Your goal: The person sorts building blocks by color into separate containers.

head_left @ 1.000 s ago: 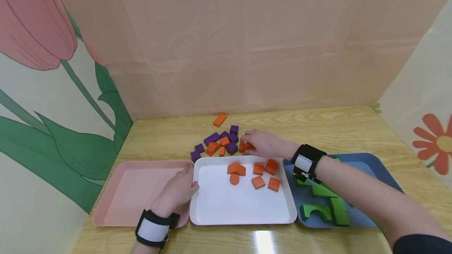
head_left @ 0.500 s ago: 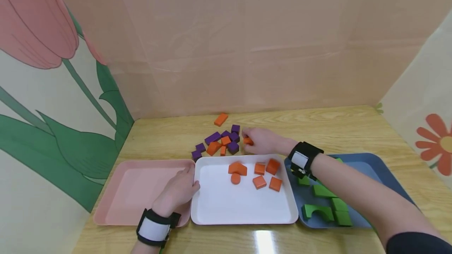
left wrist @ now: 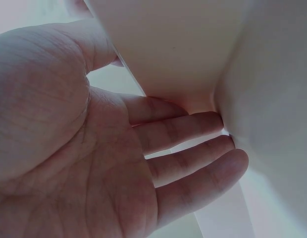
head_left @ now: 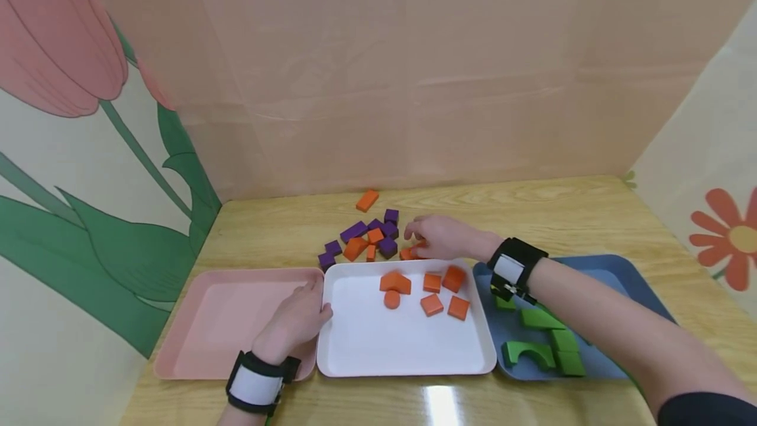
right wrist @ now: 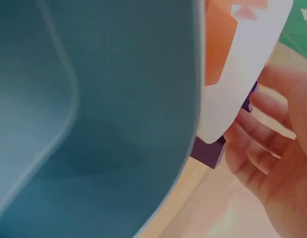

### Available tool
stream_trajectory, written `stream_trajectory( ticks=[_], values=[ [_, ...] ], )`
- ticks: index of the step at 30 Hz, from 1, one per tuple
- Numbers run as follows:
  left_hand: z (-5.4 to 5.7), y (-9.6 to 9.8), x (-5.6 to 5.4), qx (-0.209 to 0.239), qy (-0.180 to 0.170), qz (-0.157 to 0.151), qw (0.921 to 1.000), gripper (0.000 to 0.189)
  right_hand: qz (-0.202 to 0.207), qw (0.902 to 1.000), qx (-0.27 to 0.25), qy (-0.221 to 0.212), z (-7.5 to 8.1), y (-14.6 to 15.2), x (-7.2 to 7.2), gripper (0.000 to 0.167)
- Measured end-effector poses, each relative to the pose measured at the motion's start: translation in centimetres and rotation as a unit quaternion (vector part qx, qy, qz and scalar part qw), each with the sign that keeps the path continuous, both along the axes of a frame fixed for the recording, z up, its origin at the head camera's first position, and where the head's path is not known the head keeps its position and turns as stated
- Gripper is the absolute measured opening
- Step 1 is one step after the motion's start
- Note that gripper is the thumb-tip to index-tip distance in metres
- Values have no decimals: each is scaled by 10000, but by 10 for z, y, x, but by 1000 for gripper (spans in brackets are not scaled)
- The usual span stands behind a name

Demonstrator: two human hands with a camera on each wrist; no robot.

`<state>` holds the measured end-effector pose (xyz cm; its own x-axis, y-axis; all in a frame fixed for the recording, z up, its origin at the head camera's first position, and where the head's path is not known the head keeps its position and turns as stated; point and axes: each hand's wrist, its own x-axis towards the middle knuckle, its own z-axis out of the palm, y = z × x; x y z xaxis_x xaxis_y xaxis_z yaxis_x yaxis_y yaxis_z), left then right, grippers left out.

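Three trays line up along the wooden table [head_left: 532,215]. Taking the white tray [head_left: 402,347] as centre, the pink tray [head_left: 236,321] touches it at nine o'clock, the blue tray [head_left: 615,281] at three. The left hand [head_left: 296,317] rests across the rims between pink and white, fingers nearly straight. The right hand [head_left: 446,238] is beyond the white tray at one o'clock, fingers bent loosely over an orange piece [head_left: 406,254] on the table, at eight o'clock from the palm. Orange shows in two patches there; I cannot tell whether that is one block or two, nor whether the fingers grip it. Counts: at least five green blocks [head_left: 528,352] in the blue tray; six orange shapes [head_left: 458,307] in the white, one round; beyond it at twelve, seven purple blocks [head_left: 388,246] and four more orange blocks [head_left: 355,248].
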<state>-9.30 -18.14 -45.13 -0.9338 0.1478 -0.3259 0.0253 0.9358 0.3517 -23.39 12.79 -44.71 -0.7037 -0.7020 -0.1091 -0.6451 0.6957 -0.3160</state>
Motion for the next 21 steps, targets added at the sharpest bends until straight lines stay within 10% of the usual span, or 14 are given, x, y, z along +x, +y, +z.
stream_trajectory(
  ticks=[13, 21],
  values=[
    [-1, 3, 1, 60, -36, 45, 10000, 69, 250, 9956, 469, -774, -7, -13, -13, 43],
    [1, 1, 2, 5, 118, -33, 9999, 68, 199, 9993, 290, -81, -9, -9, -15, 31]
  ],
)
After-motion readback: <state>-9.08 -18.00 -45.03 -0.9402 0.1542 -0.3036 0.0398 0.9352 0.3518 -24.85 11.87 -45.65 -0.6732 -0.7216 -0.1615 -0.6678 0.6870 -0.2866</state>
